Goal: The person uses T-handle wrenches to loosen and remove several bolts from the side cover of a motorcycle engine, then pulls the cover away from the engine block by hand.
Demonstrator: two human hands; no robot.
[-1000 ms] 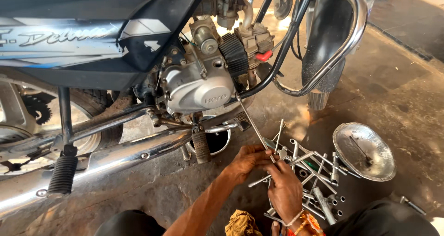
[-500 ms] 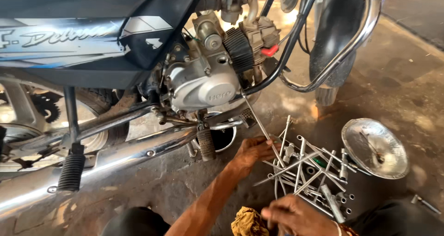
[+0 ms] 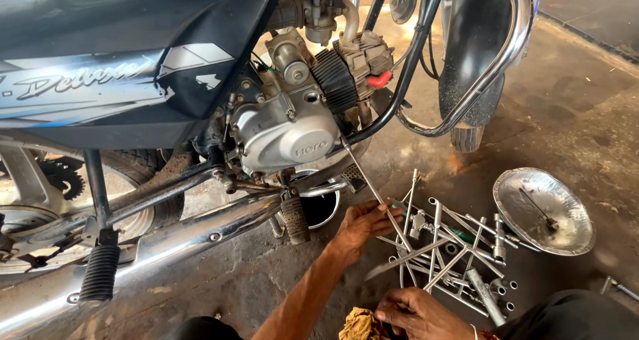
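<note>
Gripping a long thin metal rod (image 3: pixel 373 187) between its fingers, your left hand (image 3: pixel 363 223) keeps it slanting up to the silver engine case (image 3: pixel 283 137) of the motorcycle (image 3: pixel 133 80). Your right hand (image 3: pixel 416 313) curls loosely beside a yellow rag (image 3: pixel 359 325), near scattered socket wrenches (image 3: pixel 452 247).

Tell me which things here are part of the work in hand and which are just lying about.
In use:
- left hand on the long thin rod
- rod tip at the engine cover
- right hand beside the yellow rag

Lying about:
- pile of T-handle wrenches and sockets
- dented metal bowl
- black pan under the engine
- bolt at the right edge
</note>
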